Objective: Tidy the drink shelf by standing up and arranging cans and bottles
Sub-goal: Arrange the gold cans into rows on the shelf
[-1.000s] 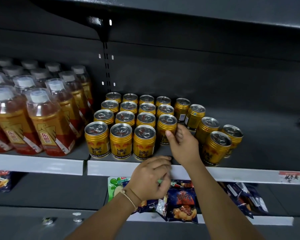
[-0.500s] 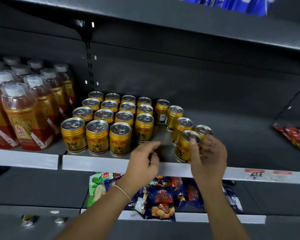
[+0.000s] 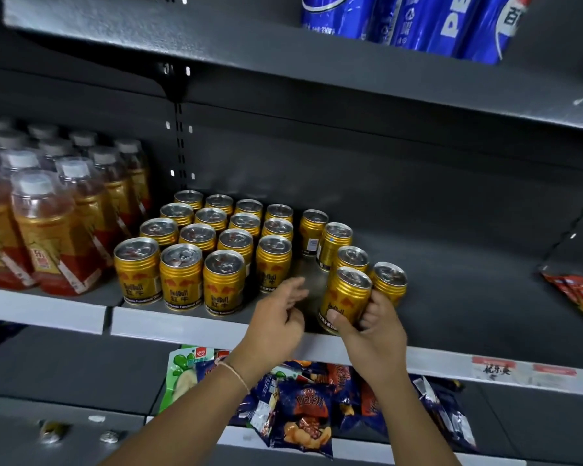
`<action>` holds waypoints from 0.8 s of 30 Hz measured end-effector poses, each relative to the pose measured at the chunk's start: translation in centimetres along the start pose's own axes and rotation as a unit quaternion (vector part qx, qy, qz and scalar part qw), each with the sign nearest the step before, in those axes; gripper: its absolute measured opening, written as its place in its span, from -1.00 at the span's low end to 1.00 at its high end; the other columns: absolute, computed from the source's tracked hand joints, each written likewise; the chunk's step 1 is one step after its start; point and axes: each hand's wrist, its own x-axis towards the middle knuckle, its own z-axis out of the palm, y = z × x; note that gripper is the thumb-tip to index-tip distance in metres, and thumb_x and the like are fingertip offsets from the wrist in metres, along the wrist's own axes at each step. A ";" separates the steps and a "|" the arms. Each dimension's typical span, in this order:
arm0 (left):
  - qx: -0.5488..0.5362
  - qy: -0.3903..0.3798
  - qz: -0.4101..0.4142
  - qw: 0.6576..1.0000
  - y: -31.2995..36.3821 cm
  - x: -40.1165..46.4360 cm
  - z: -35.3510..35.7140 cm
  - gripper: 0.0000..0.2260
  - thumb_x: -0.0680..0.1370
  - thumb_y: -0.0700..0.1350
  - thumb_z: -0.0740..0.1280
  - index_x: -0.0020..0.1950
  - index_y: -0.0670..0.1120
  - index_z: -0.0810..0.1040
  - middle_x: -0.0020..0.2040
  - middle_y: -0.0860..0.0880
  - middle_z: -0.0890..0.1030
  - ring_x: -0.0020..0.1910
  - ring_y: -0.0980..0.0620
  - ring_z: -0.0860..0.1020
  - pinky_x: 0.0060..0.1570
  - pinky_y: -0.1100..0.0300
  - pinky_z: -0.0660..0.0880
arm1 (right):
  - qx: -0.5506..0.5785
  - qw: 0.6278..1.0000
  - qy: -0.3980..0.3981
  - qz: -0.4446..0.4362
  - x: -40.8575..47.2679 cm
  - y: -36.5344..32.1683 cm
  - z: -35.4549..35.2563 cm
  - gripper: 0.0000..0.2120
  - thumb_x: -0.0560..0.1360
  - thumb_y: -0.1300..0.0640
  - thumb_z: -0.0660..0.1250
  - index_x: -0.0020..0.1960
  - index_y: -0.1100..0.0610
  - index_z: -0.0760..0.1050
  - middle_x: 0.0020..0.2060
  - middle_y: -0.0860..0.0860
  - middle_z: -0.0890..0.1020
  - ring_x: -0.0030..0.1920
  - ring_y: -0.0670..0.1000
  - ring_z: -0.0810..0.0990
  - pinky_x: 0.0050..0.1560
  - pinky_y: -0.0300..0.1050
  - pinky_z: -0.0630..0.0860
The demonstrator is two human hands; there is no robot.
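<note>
Up close, the right hand (image 3: pixel 372 326) curls its fingers round a gold can (image 3: pixel 345 299) at the shelf (image 3: pixel 175 322) front edge, just beside the loose cans, while the left hand (image 3: pixel 278 319) hovers loosely spread, holding nothing, near the neat block of cans (image 3: pixel 209 247); bottles (image 3: pixel 51 227) stand left.

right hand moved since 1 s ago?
Yes. The right hand left the fourth-column front can in the block and went right, now gripping the front stray gold can at the shelf edge.
</note>
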 end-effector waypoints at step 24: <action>0.199 0.072 0.197 0.957 -2.6 -3.9 -8.6 -0.75 0.41 -0.17 0.21 -0.14 -0.16 0.68 -0.22 -0.03 0.65 -0.29 0.01 0.60 -0.34 0.16 0.57 | 0.036 0.985 -0.170 0.022 0.2 -2.6 8.2 -0.43 0.46 0.21 0.54 0.39 -0.04 0.42 0.15 -0.11 0.66 0.16 -0.14 0.63 0.26 0.02 0.59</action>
